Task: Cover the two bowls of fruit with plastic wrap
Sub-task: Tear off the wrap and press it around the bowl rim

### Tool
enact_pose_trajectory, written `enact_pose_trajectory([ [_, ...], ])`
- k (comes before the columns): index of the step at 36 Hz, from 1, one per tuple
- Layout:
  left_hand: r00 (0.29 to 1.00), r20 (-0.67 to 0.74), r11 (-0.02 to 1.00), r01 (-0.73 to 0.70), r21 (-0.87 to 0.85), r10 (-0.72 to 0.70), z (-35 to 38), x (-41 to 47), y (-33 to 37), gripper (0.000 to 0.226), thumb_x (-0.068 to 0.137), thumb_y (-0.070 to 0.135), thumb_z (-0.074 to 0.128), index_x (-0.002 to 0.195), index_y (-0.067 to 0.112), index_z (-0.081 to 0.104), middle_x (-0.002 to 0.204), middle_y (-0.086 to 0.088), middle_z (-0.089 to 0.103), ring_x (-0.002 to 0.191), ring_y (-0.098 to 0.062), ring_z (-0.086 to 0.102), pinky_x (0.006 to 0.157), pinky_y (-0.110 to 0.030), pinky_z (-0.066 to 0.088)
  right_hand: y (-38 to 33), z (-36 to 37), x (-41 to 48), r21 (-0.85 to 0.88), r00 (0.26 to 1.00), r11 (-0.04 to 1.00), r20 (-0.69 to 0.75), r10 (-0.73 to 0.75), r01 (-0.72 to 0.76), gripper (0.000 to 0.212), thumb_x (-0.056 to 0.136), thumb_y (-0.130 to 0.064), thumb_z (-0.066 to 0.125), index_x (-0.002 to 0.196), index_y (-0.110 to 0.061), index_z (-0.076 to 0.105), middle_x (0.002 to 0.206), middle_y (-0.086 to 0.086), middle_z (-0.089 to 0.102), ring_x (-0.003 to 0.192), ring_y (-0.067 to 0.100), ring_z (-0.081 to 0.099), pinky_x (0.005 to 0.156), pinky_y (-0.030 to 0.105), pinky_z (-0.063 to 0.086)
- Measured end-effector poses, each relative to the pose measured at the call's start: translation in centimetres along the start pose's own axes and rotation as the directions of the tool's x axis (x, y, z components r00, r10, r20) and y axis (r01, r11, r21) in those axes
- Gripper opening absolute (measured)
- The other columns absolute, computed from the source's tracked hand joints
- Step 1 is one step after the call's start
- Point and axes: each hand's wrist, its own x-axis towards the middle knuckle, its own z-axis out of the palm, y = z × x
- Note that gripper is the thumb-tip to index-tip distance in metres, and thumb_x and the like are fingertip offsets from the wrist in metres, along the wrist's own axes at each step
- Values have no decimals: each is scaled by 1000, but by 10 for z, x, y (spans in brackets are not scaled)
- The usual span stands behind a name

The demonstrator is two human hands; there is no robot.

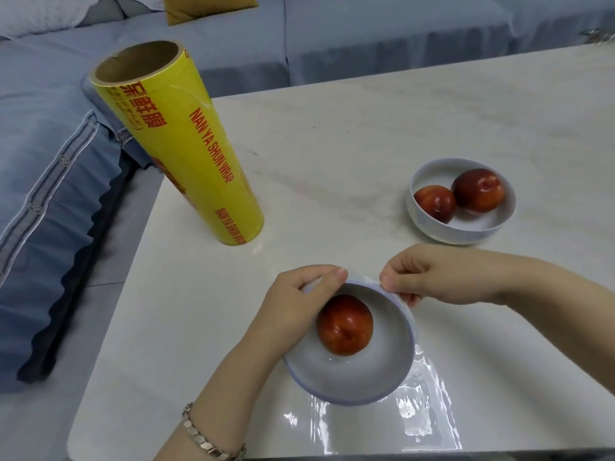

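The person is working at the near bowl (366, 387), which is sitting at the front of the white table (366, 128) with one red fruit (344, 324) inside. The left hand (299, 296) is reaching over the bowl's left side, its fingers curling down over the far-left rim and its thumb pressing against them, pinching the film there. The right hand (436, 274) is coming in from the right with fingers bent, thumb and forefinger nipping the edge of the plastic wrap (429, 407) at the far rim, just beside the left thumb. The clear sheet appears to be lying across the bowl's mouth, its loose, shiny margin spreading over the table on the near and right sides. A bracelet (206, 437) is showing on the left wrist. The far bowl (466, 227), holding two red fruits (479, 191), is standing well apart, behind the right hand. The yellow roll (193, 154) is standing upright near the table's left edge.
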Motion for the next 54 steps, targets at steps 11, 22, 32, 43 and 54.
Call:
enact_pose_trajectory([
  [11, 1000, 6, 1000, -16, 10, 16, 0, 0, 1, 13, 84, 29, 64, 78, 35, 74, 89, 21, 73, 91, 3, 65, 78, -12, 48, 7, 3, 4, 481, 990, 872, -54, 132, -90, 26, 96, -15, 43, 72, -11, 52, 58, -1, 58, 52, 6, 54, 56, 16, 48],
  [22, 999, 27, 999, -44, 13, 43, 0, 1, 1, 14, 83, 33, 67, 73, 39, 73, 86, 23, 72, 87, 5, 65, 74, -9, 48, -5, 8, 18, 454, 968, 891, -214, 131, -20, 23, 78, -25, 69, 61, -14, 58, 50, 1, 44, 48, 8, 38, 53, 17, 34],
  [32, 994, 45, 995, -98, 21, 97, -5, -4, -1, 15, 83, 31, 66, 93, 42, 68, 97, 28, 68, 98, 11, 61, 80, -5, 46, 6, 36, 40, 353, 760, 916, -643, 90, 190, 27, 85, -23, 62, 61, -17, 52, 36, -9, 40, 32, 5, 37, 42, 16, 33],
  [43, 971, 202, 986, -148, 76, 130, -11, -4, -1, 24, 72, 51, 54, 92, 50, 67, 108, 22, 66, 106, 5, 57, 88, -11, 43, 15, 33, 51, 325, 819, 938, -566, 95, 117, 25, 85, -27, 63, 67, -15, 52, 29, -10, 36, 27, 4, 32, 36, 12, 29],
  [54, 968, 214, 991, -137, 12, 131, -12, -4, -2, 28, 69, 51, 53, 88, 41, 71, 103, 15, 71, 102, -2, 63, 83, -11, 45, 24, 44, 34, 412, 922, 891, -234, 308, -193, 16, 76, -26, 68, 74, -10, 66, 62, 6, 53, 44, 10, 40, 39, 14, 29],
])
